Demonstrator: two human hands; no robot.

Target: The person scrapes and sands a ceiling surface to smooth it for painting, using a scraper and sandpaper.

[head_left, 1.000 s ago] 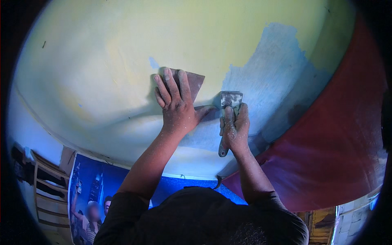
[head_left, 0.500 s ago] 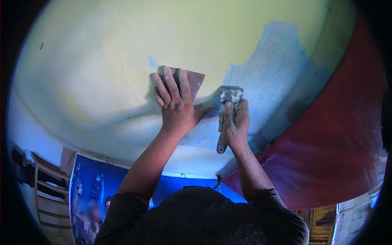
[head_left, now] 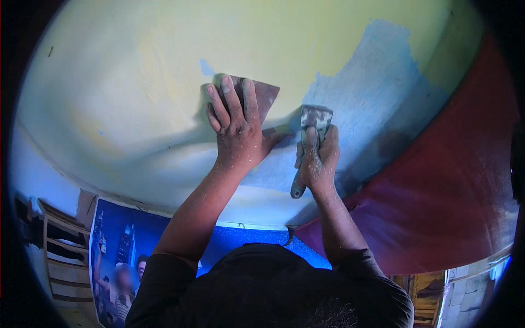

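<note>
Yellow wall [head_left: 180, 54] behind; right fingers [head_left: 331, 140] closed round a scraper [head_left: 307, 119], near-upright, blade [head_left: 321, 113] above them; left fingers [head_left: 233, 101] spread flat over a brown sheet [head_left: 267, 96].

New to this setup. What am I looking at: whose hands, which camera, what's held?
No machine here: these are a person's bare hands. The view comes from the left of two wide fisheye cameras worn on the head, so straight edges bend near the rim and the forearms enter from below.

The left hand has its fingers extended over a flat brown piece at the painted surface. The right hand grips a scraper-like tool with a smeared blade; whether the blade touches the surface is hard to tell.

The surface is mostly pale yellow, with a large bluish-grey patch at upper right. A dark red sheet fills the right side.
</note>
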